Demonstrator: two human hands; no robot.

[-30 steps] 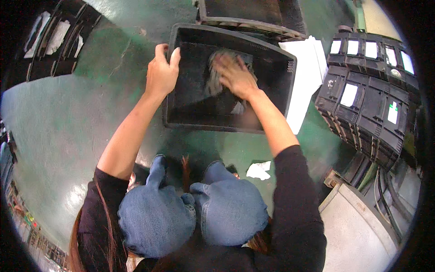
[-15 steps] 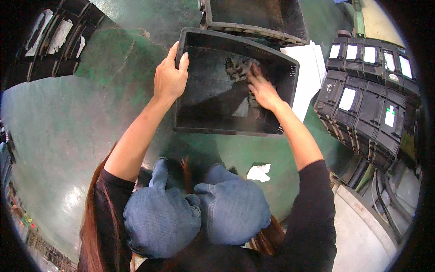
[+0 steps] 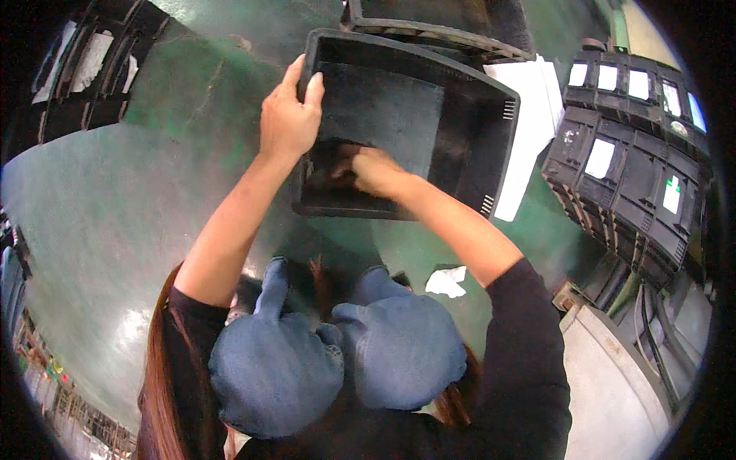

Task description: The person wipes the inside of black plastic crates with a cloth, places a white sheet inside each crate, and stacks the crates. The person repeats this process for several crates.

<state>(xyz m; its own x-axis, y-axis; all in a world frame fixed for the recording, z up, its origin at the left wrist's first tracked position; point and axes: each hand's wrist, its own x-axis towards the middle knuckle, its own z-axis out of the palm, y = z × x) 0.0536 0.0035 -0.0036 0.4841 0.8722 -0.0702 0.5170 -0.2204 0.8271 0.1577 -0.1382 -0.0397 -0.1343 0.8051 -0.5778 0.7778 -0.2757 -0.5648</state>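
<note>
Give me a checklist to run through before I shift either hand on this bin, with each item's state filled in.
1. Left hand gripping the left wall of the black bin: ok, thumb over the rim.
2. Right hand inside the bin, not caught on a wall: ok, it is toward the near left corner.
3. What the right hand holds: cannot tell, dark and blurred there.
4. Gap between the bin and the second bin beyond it: cannot tell, they overlap in view.
5. Floor free of litter: not ok, a white scrap lies near the right knee.
</note>
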